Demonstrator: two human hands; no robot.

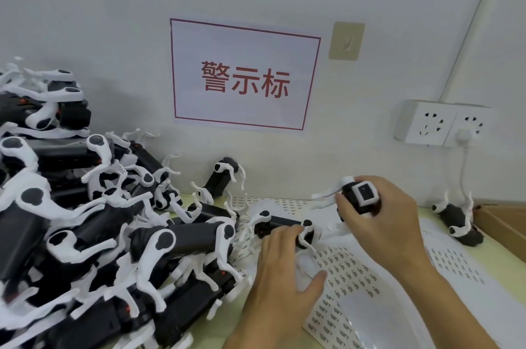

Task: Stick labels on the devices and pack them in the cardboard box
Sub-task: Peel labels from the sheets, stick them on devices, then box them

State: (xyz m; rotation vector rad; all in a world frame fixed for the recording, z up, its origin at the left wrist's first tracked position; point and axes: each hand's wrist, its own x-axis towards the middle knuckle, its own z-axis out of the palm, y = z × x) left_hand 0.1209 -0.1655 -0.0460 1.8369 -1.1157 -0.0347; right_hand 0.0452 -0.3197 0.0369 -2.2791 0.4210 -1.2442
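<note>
While a great heap of black-and-white devices [94,223] fills the left half of the tabletop [495,252], the labelling step looks to be in hand, with nothing seen packed yet. The label sheets [353,272] lie spread across the middle and right, printed with rows of small stickers, and only a corner of the cardboard box [503,220] shows at the right edge. One finished-looking device [458,220] lies just beside that box.

The right hand [381,220] is clasped around a single device [360,196], lifted above the sheets with its square end face turned up. The left hand [284,263] reaches forward, fingers bent onto another device [284,226] lying at the edge of the sheets, though motion blur hides whether it truly grips it.

Next, I judge, a sticker must be peeled from a sheet and pressed flat onto the raised device, which calls for a free fingertip pinch.
</note>
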